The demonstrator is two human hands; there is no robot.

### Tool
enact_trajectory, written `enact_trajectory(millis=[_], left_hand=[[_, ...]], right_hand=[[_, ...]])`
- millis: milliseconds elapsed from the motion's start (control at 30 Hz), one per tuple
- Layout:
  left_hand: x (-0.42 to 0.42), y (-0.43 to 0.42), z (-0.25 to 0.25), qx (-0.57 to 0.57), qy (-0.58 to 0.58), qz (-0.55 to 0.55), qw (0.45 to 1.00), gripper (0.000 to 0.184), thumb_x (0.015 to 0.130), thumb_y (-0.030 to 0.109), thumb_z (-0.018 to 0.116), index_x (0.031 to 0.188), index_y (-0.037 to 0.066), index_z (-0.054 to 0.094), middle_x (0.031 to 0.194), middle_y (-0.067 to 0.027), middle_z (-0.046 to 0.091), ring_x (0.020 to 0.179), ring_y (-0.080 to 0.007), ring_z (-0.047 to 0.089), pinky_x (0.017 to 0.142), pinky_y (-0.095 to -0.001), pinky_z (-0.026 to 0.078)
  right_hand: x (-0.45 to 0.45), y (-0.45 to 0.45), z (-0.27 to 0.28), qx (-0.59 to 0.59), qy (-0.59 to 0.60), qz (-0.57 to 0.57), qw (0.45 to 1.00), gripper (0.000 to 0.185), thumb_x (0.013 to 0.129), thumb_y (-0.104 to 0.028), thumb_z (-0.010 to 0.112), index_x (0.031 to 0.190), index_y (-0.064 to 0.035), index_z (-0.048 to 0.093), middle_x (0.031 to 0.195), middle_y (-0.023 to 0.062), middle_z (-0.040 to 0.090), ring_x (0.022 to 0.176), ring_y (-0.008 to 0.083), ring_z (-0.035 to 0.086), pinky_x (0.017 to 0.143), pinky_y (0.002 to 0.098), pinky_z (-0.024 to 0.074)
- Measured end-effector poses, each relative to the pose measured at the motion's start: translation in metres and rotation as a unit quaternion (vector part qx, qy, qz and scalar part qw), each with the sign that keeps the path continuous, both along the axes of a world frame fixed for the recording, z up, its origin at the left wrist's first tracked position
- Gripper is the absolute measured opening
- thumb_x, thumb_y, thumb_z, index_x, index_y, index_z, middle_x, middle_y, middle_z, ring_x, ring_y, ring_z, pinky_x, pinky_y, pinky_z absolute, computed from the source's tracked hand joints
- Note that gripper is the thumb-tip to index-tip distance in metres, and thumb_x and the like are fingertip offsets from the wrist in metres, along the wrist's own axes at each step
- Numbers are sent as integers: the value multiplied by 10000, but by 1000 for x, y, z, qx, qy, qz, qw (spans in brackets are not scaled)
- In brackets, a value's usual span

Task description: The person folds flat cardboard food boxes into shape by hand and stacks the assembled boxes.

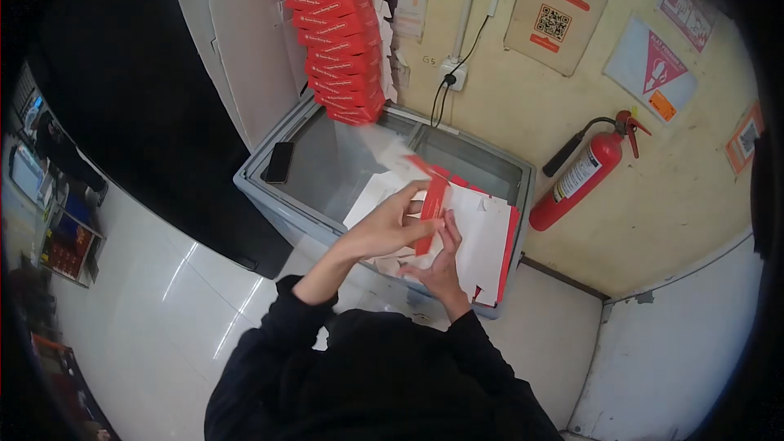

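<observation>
Above the glass-topped chest freezer (282,216), I hold a partly folded cardboard box (433,211), white inside with a red printed side. My left hand (380,227) grips it from the left, fingers curled over the red panel. Lower down, my right hand (445,269) has its fingertips against the same panel and its thumb reaching left along the lower edge. The box's upper-left flap is blurred by motion. Beneath and to the right lie flat red-and-white box blanks (483,241); my hands hide part of them.
A tall stack of folded red boxes (339,41) stands on the freezer's back edge. A black phone (279,162) rests on its left side. To the right, a red fire extinguisher (578,180) hangs by the wall, and a cable runs from a socket (452,73).
</observation>
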State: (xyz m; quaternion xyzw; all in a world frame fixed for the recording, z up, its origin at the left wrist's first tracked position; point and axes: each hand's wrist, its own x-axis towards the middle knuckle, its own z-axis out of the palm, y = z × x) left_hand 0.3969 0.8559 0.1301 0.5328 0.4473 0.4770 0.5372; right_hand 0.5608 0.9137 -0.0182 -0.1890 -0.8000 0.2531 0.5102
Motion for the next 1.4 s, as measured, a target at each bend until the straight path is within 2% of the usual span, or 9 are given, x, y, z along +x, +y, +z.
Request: enact_trajectory(millis=[100,200,367,433,800,933,1067,1300,1400], left_hand=[[-20,9,-22,71,174,-78,979,345,929,87,596,1254,-16,551,1003,-84,680,885,-129,619,776,-300,526],[-18,6,-20,-38,226,-123,966,227,912,86,593,1103,-31,631,865,-90,682,787,-109,602,718,-308,506],[5,0,-5,77,389,-168,902,229,898,97,603,1104,6,641,829,-246,649,781,-415,613,696,-435,478],[2,0,-8,70,385,-165,905,209,920,117,591,1083,-4,639,784,-206,656,739,-342,640,683,-415,478],[-35,26,-41,-107,135,-184,968,220,1011,138,542,1053,-47,654,798,-5,632,690,-50,540,640,-243,506],[-19,32,-42,-84,130,-207,966,247,1014,170,539,974,-49,647,708,27,542,646,-60,477,627,-271,467],[-10,41,-55,1,211,-198,957,281,1015,193,530,905,-50,620,652,5,511,608,-93,440,617,-316,421],[0,42,-39,121,351,-154,916,190,935,149,568,883,-14,651,726,-243,602,641,-367,563,622,-420,433],[1,47,-31,65,382,-174,905,265,948,231,588,900,-23,647,764,-207,638,710,-297,629,668,-393,497]], right_hand=[[16,14,6,-108,98,77,986,765,938,-506,582,1476,-57,276,1475,184,303,1388,342,319,1139,439,269],[41,23,71,-137,-30,13,990,488,1023,-399,456,1367,-53,483,1398,153,374,1345,287,365,1115,428,300],[51,51,109,-180,-182,92,962,278,998,-229,509,1205,-90,632,1282,149,442,1242,278,444,1045,384,375],[54,47,122,-260,-150,97,949,209,942,-166,608,1123,-67,644,1275,144,450,1220,276,466,1004,382,403],[77,30,73,-228,29,57,971,263,860,-48,706,1115,-75,650,1269,81,410,1221,192,469,961,332,468],[66,2,114,-171,-204,-69,961,325,819,-83,751,1136,-86,675,1214,89,520,980,207,629,871,321,541],[57,3,97,-165,-11,-162,973,309,831,-124,750,1130,-80,685,1147,93,580,895,247,672,707,333,540],[69,7,88,-70,-192,-98,974,238,876,-139,699,1104,-71,691,1085,162,601,800,282,676,661,368,550],[69,21,104,-34,-291,-107,950,214,937,-210,622,1086,-57,642,1048,187,588,729,304,654,619,402,537]])
